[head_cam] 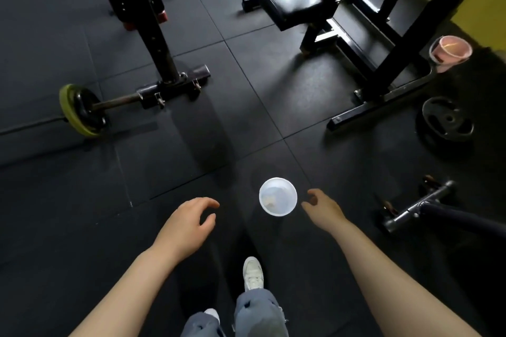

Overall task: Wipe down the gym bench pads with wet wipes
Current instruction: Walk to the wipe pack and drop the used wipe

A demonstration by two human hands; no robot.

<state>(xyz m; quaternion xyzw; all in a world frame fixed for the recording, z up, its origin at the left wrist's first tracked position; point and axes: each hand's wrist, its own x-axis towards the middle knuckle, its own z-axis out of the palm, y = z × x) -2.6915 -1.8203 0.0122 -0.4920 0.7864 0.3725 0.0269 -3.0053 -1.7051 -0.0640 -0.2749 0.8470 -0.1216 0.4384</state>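
Open floor (219, 123) seen down centre toward bench pad (294, 4). Left flanked by rack post (153, 33) and plated bar (79, 109); right by bench frame (383, 90), loose plate (446, 120). White tub (278, 196) stood mid-path.

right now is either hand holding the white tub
No, the white tub stands alone on the floor between the left hand and right hand, both loosely curled and holding nothing.

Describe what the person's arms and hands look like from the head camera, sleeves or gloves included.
Both forearms are bare as far as the frame shows: no sleeves visible. The left hand and right hand wear no gloves, and no watch, band or ring is visible. Below them show grey-blue trousers and white sneakers.
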